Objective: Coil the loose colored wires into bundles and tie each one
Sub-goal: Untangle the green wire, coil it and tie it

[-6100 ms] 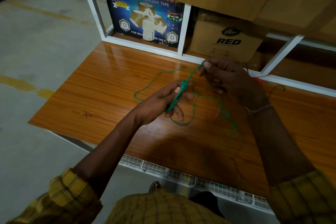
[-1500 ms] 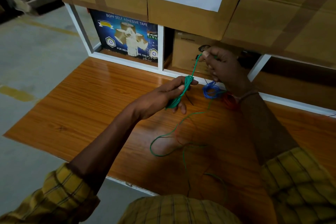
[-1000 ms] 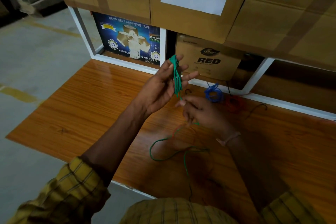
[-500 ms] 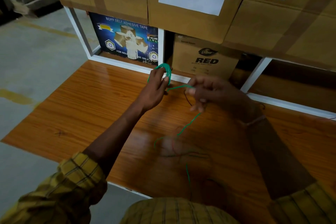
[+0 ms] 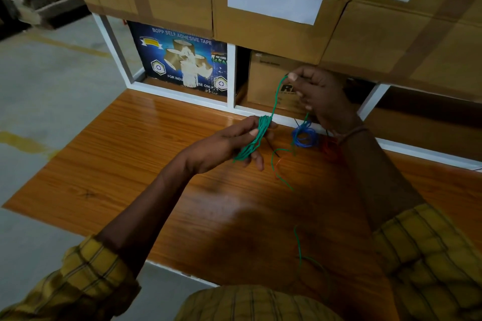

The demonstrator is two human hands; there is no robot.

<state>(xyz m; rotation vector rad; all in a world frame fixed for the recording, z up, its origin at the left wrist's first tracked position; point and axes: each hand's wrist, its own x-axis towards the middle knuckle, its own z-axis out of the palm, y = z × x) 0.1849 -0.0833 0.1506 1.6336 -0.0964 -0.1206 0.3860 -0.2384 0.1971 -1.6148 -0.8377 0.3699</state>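
Note:
My left hand [image 5: 229,144] grips a flattened coil of green wire [image 5: 254,138] above the wooden table [image 5: 130,164]. One green strand runs up from the coil to my right hand [image 5: 317,96], which pinches it between thumb and fingers, raised near the shelf. The loose green tail [image 5: 283,177] trails down over the table toward me, and another length [image 5: 300,250] lies near my body. A coiled blue wire bundle [image 5: 303,135] lies at the table's back edge. A red bundle [image 5: 330,148] sits just right of it, partly hidden by my right forearm.
A white shelf frame [image 5: 230,78] stands behind the table, holding a blue adhesive tape carton [image 5: 180,60] and a brown carton [image 5: 266,81]. Large cardboard boxes [image 5: 260,2] overhang above. A thin orange strand [image 5: 280,163] lies by the green tail. Concrete floor [image 5: 52,86] lies left.
My right hand has lifted up and back, drawing a green strand taut above the coil. My left hand has lowered and tilted the coil. The loose tail on the table has grown shorter.

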